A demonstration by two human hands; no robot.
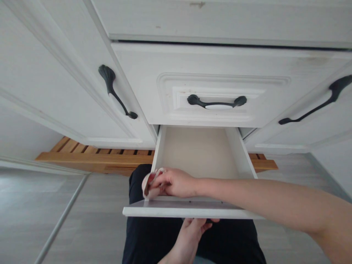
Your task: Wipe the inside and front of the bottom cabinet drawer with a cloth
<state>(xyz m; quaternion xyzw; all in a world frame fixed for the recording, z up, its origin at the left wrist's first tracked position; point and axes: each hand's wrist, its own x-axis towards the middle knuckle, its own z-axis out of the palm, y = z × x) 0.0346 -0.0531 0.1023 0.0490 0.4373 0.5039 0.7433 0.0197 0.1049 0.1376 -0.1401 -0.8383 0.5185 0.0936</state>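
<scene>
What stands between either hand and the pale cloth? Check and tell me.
Nothing visible separates the right hand from the pale cloth: it grips it directly at the near left corner of the open drawer. The front panel stands between the left hand and the cloth, with that hand outside.

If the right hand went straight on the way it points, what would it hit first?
Probably the drawer's left side wall, where the pale cloth in the right hand seems to rest, though depth there is hard to judge.
</scene>
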